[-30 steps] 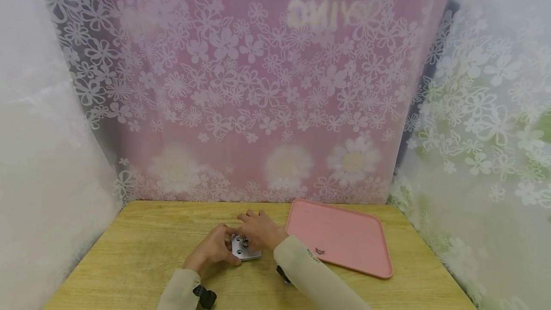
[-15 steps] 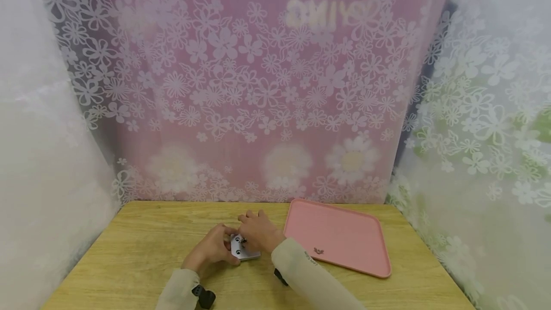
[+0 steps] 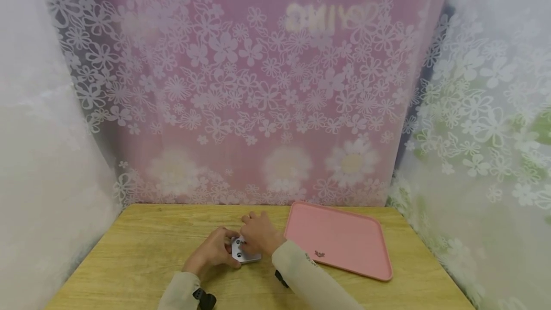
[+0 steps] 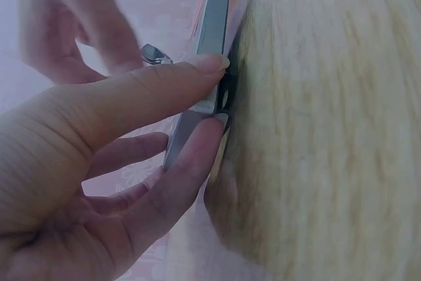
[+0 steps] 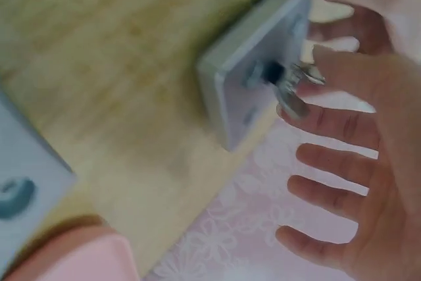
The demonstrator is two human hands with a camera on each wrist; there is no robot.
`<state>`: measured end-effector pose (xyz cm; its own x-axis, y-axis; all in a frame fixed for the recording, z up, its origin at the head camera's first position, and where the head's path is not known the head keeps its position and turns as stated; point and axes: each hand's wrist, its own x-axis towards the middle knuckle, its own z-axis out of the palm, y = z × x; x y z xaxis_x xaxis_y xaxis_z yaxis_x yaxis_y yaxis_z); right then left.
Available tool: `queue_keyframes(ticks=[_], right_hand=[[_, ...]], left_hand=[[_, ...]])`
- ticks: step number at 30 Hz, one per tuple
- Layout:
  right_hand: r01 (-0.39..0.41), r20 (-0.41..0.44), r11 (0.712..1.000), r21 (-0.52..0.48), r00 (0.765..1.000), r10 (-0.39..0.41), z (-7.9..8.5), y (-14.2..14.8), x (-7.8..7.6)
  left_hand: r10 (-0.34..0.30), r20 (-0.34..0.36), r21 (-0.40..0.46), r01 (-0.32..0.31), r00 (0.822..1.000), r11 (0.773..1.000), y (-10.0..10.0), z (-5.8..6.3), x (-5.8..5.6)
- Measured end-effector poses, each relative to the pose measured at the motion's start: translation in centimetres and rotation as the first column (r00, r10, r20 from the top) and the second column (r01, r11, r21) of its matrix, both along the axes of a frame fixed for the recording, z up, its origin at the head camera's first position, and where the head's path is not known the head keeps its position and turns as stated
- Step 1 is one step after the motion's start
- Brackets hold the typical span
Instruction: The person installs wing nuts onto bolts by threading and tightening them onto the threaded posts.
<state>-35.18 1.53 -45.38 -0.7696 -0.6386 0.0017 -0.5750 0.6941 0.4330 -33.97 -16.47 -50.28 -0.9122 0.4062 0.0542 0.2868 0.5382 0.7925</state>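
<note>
A small silver metal plate [image 3: 248, 257] with several holes lies at the middle of the wooden table. My left hand [image 3: 212, 249] grips its left side, thumb and fingers at the edges; the left wrist view shows the plate [image 4: 213, 21] edge-on, with a dark fitting [image 4: 227, 89] by the fingertips. A silver wing screw [image 5: 289, 93] stands out from the plate's face on a dark stem. My right hand [image 3: 260, 236] pinches its wings between thumb and index finger, the other fingers spread. In the head view that hand hides most of the screw.
A pink tray [image 3: 344, 238] lies at the right, with small dark metal pieces [image 3: 319, 254] near its front edge. A second metal plate [image 5: 26, 169] with a round hole shows in the right wrist view. Patterned curtains [image 3: 267, 109] stand behind and beside the table.
My right thumb and fingers have turned slightly at the wing screw, covering more of it in the head view. My left hand and the plate have stayed in place.
</note>
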Motion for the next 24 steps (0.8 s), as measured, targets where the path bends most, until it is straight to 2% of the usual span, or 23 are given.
queue_keyframes(ticks=[4, 7, 11, 19, 24], right_hand=[[-0.047, 0.066, 0.993, -0.108, 0.996, 0.054, 1.1, 0.6, -0.1], [-0.089, 0.148, 0.981, -0.175, 0.982, 0.115, 1.7, 0.8, -0.1], [-0.109, 0.219, 0.98, -0.166, 0.965, 0.145, 1.9, 0.7, 0.0], [-0.081, 0.213, 0.99, -0.119, 0.971, 0.105, 1.3, 0.2, 0.2], [-0.067, 0.169, 0.995, -0.077, 0.982, 0.079, 1.0, 0.1, 0.1]], left_hand=[[0.012, -0.001, -0.003, -0.012, 1.0, 1.0, 0.1, 0.0, 0.1], [0.005, -0.014, -0.004, -0.005, 1.0, 1.0, 0.1, -0.1, 0.2], [-0.023, -0.025, -0.003, 0.023, 0.999, 1.0, 0.1, -0.1, 0.1], [-0.046, -0.024, 0.006, 0.046, 0.999, 0.999, 0.2, -0.1, -0.3], [-0.022, -0.028, -0.019, 0.021, 0.999, 1.0, 0.3, 0.0, -0.1]])
